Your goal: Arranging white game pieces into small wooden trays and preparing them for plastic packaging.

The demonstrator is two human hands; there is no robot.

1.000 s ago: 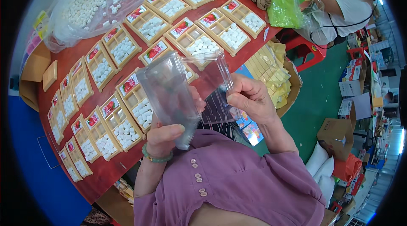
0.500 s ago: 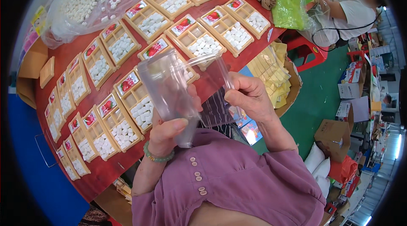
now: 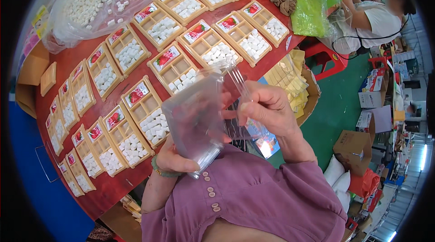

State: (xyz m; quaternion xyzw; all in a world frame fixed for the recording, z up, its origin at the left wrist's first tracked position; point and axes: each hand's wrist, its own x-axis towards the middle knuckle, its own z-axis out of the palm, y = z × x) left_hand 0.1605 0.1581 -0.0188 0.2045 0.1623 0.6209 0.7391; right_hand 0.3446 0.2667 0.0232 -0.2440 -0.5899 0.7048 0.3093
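My left hand grips a stack of clear plastic covers from below, its thumb on the lower edge and other fingers seen through the plastic. The stack is tilted in front of my chest. Just to its right, my right hand pinches a single clear plastic cover between thumb and fingers. Whether this cover still touches the stack I cannot tell. Beyond both hands lie rows of tan compartment trays, each with small white pieces and a strawberry-printed packet.
The trays cover a red table. At the far left is a clear bag of white pieces. Right of the table are a carton of yellow packaging, a red stool, a brown box and a seated person.
The stack in my left hand has turned, showing its broad face. The cover in my right hand has tilted more edge-on, and that hand has shifted slightly left and down.
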